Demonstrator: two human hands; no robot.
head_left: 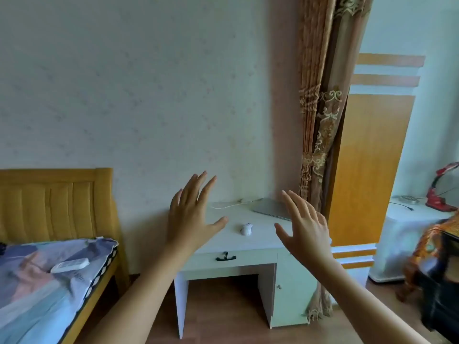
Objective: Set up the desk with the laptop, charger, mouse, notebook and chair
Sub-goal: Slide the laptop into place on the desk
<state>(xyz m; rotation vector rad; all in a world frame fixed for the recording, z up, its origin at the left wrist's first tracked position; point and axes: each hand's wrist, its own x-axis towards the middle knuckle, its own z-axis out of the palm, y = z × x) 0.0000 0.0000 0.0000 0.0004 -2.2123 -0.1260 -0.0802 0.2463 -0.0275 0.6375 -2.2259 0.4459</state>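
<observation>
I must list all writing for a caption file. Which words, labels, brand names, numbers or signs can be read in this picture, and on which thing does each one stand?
No text can be read.
Bed cover: a dark line of marks near its edge at may be print; too blurred to read.
White remote on the bed: no legible marking.
Mouse and closed laptop on the desk: no logo or label discernible.

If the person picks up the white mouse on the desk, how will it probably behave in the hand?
The white mouse looks small with a rounded shell, so it is probably light and rigid. Its smooth surface may be a little slippery. No cable shows on it, so likely nothing will drag. It rests flat on the desk, so it should slide, not roll, if pushed.
</observation>
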